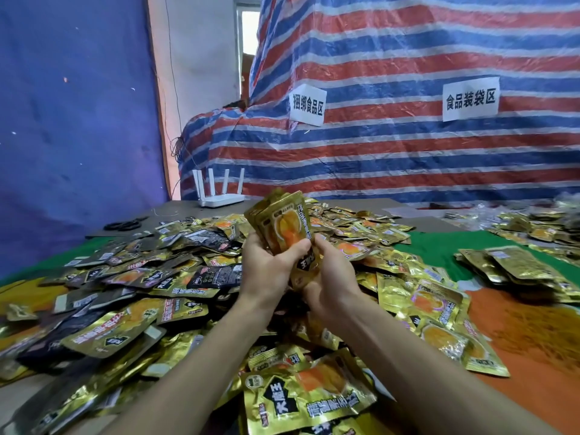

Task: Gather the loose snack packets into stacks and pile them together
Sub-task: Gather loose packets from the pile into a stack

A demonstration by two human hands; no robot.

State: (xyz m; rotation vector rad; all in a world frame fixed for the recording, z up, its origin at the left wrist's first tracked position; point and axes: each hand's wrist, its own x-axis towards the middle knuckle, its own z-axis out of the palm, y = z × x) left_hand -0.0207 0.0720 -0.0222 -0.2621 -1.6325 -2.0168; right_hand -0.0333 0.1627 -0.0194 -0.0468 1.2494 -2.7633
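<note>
- Left hand (268, 266), forearm raised, grips a stack of shiny gold foil snack packets (284, 224), thumb across its front.
- Right hand (334, 276) curls round its lower edge.

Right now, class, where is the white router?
Head view: the white router stands far back, left of centre, behind the loose packets, before the striped tarp.

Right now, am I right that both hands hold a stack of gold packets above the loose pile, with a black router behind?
Not quite: the head view shows the router is white. The left hand and right hand do hold the stack above the loose pile.
</note>
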